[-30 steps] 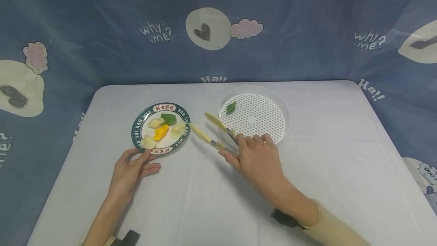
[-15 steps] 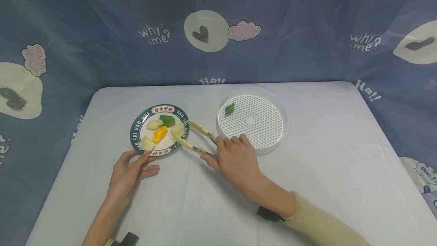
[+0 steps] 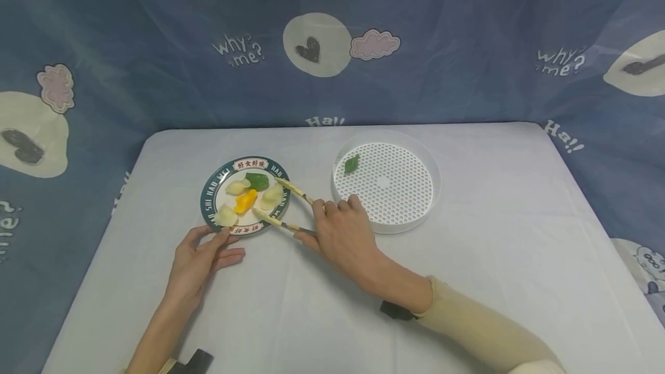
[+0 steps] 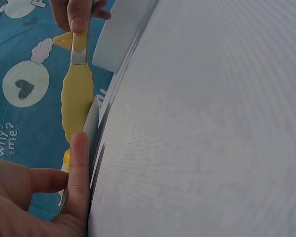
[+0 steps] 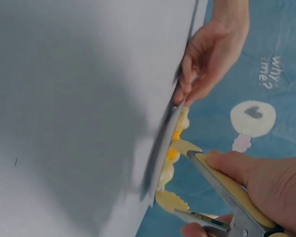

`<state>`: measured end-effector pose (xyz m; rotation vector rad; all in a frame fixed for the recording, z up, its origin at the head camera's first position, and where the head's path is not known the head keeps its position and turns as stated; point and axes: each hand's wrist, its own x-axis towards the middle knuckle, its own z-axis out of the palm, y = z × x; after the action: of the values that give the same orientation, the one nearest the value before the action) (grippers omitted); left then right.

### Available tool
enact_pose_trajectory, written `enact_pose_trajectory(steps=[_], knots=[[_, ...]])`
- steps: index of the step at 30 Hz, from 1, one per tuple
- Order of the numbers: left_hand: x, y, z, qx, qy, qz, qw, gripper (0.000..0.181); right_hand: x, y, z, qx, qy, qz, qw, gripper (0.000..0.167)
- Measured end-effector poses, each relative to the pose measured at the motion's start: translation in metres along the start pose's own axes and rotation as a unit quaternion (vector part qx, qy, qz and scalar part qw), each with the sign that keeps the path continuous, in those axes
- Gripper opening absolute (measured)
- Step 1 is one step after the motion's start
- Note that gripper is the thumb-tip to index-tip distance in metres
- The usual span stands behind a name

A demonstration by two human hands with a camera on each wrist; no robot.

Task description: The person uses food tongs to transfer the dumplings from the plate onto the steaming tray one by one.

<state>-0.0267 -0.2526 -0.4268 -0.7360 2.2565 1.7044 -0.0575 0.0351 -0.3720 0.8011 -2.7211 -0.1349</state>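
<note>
Head view: the left hand [image 3: 200,255] pinches the green-rimmed plate [image 3: 210,189] at its near rim; the right hand [image 3: 343,241] grips tongs [image 3: 283,224], tips spread either side of a pale dumpling-like piece [image 3: 272,197], right of the yellow piece [image 3: 246,201]. Left wrist view: the tongs reach just past the plate-holding finger. Right wrist view: the tips stand apart; this seems the lining-up step, calling for a gentle squeeze

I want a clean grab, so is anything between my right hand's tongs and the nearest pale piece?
Nothing visible: the tongs in the right hand stand parted on either side of the pale piece on the plate.
</note>
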Motion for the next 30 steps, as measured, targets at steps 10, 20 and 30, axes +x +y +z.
enact_pose_trajectory(steps=[10, 20, 30], knots=[[0.0, -0.001, 0.001, -0.002, 0.0, -0.009, 1.0, 0.077, 0.0, -0.001, 0.006, -0.006, 0.009, -0.008, 0.9999, 0.059], [0.001, -0.002, 0.001, -0.006, -0.004, -0.014, 0.9999, 0.078, -0.003, 0.003, 0.01, 0.039, 0.019, -0.002, 0.999, 0.048], [0.001, -0.002, 0.0, -0.004, -0.004, -0.01, 0.9999, 0.079, -0.006, 0.01, 0.011, 0.059, 0.043, -0.008, 0.9973, 0.043]])
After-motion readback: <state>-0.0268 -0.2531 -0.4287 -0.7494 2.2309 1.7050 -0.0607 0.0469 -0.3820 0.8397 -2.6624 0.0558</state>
